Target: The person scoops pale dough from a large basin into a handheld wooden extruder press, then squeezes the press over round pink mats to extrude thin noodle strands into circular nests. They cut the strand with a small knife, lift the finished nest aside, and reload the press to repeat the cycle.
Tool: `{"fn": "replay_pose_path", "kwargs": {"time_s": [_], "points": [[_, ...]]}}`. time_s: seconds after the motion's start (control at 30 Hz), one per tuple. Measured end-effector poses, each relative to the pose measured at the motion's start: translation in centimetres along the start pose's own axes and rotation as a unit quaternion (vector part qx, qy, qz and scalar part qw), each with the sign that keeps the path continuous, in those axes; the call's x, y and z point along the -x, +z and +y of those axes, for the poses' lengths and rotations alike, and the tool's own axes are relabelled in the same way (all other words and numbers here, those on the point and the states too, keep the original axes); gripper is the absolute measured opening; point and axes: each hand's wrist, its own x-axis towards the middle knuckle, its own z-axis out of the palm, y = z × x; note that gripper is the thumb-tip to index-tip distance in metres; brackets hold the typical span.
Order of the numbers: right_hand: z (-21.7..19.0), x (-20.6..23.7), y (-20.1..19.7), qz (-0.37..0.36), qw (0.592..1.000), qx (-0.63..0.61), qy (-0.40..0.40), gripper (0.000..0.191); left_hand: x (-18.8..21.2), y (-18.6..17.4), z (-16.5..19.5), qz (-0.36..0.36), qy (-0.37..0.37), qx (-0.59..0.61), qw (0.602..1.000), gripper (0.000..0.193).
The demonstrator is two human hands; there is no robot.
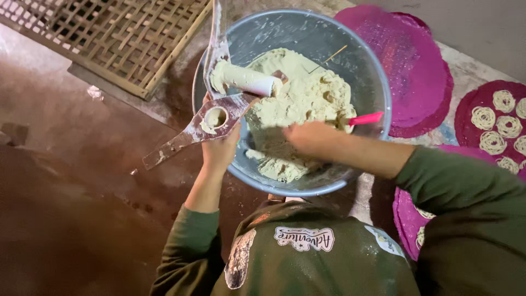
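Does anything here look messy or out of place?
Mostly flour mess: pale smears cover the press in the left hand, the bowl wall and the shirt front. Small white bits lie on the floor.

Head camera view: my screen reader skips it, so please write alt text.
A person's right hand digs into pale dough in a large grey-blue bowl, while the left hand holds a dough-smeared metal press at the rim. Round magenta mats lie alongside, some carrying coiled dough spirals.

Dim warm light, dark shadowed left floor (66,219) (slightly soft, blurred at edges).
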Motion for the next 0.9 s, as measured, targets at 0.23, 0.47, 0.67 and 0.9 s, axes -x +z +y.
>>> {"fn": "replay_pose_path", "kwargs": {"time_s": [0.23, 0.47, 0.67, 0.9], "points": [[0.8, -1.2, -0.9, -0.104, 0.989, 0.100, -0.002, 0.019, -0.5, -0.5, 0.2, 0.010, -0.007, -0.019, 1.000, 0.051], [-0.8, 5.2, 0.5, -0.159, 0.987, -0.003, -0.017, 0.035, -0.4, -0.3, -0.2, 0.016, 0.041, -0.028, 0.999, 0.053], [-1.5, 12.3, -4.8, -0.113, 0.976, -0.184, 0.027, 0.070, -1.1, 0.2, 0.6, -0.002, 0.080, -0.040, 0.996, 0.049], [1.4, 17.6, -12.1, -0.026, 0.939, -0.337, 0.055, 0.048, -2.4, 0.8, 2.8, -0.041, 0.157, -0.336, 0.928, 0.080]]}}
